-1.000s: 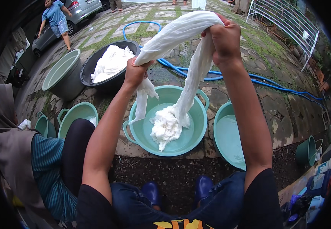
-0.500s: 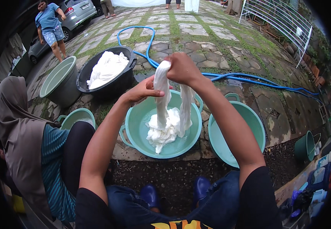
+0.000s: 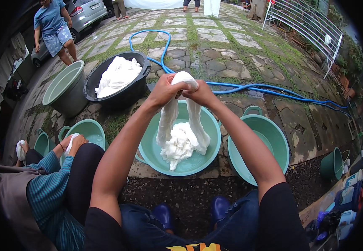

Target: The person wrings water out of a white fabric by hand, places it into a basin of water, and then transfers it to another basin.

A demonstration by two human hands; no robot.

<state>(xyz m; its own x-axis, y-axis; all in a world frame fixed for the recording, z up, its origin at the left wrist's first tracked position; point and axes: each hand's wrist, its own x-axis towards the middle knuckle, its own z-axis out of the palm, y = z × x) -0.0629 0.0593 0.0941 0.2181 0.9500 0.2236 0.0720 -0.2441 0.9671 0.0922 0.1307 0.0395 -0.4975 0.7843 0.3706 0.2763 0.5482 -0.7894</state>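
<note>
A long wet white cloth (image 3: 180, 142) hangs in two strands from my hands, its lower part heaped in a green basin (image 3: 148, 155) with shallow water. My left hand (image 3: 164, 90) grips the cloth from the left, thumb toward the middle. Close beside it, my right hand (image 3: 202, 94) clasps the same cloth. A bunched loop of cloth bulges above both fists. Some of the fingers are hidden behind the folds.
On the right stands another green basin (image 3: 282, 161) with water. Farther left are a black tub (image 3: 141, 79) of white cloth and a tall bucket (image 3: 49, 98). A person (image 3: 49, 184) beside me handles cloth over a basin. A blue hose (image 3: 248, 86) crosses the paving.
My hands have come together at the cloth's top, the right one lower and the left one higher than before. The neighbour leans forward over a basin. A standing person has stepped closer.
</note>
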